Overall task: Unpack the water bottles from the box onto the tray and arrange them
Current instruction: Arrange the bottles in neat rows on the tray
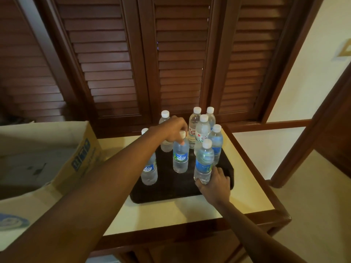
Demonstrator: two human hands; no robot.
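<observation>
Left of the left hand (173,130), an open cardboard box (76,158) sits on the cream-topped desk (247,186), its flap under the outstretched forearm; brown louvred shutters (133,63) stand beyond both hands. Between the hands lies a dark tray (167,192) carrying eight upright water bottles. A cluster of four (203,133) crowds just beyond the right hand (214,182). The left hand reaches over the tray, fingers curled round the neck of the middle bottle (180,158); another bottle (150,171) stands partly hidden behind that forearm. The right hand grips the base of the nearest bottle (203,164), at the tray's right edge.
</observation>
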